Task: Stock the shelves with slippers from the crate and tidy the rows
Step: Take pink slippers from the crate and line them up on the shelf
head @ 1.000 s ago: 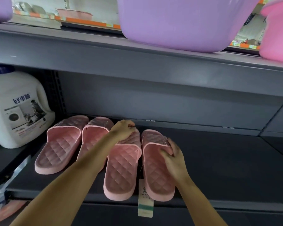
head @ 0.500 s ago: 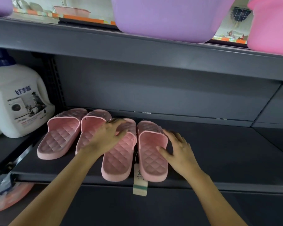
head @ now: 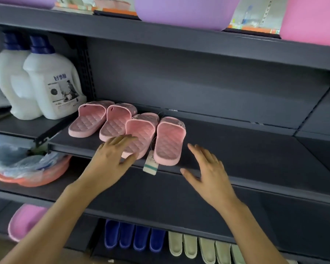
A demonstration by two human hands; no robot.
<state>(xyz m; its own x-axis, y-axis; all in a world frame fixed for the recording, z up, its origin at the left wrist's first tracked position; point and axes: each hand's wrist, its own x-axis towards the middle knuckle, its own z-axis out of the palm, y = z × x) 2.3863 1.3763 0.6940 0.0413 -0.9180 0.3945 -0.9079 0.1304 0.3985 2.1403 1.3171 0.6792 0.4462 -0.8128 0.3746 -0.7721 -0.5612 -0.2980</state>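
Observation:
Several pink quilted slippers lie toes-back on the dark grey shelf (head: 236, 149). The left pair (head: 95, 121) sits near the shelf's left end. The third slipper (head: 141, 128) and the rightmost slipper (head: 170, 138) lie nearer the front edge, with a white and green tag (head: 150, 165) hanging between them over the edge. My left hand (head: 112, 159) is open, fingers spread over the heel of the third slipper. My right hand (head: 208, 172) is open to the right of the rightmost slipper, apart from it.
Two white detergent bottles (head: 50, 86) stand on the neighbouring shelf at left. A pink basin with plastic wrap (head: 27, 168) lies below them. Blue slippers (head: 133, 237) and beige slippers (head: 198, 246) line a low shelf. Purple and pink tubs (head: 185, 12) sit above.
Both hands have let go of the right pair and drawn back toward the shelf's front edge. The view has pulled back, showing lower shelves.

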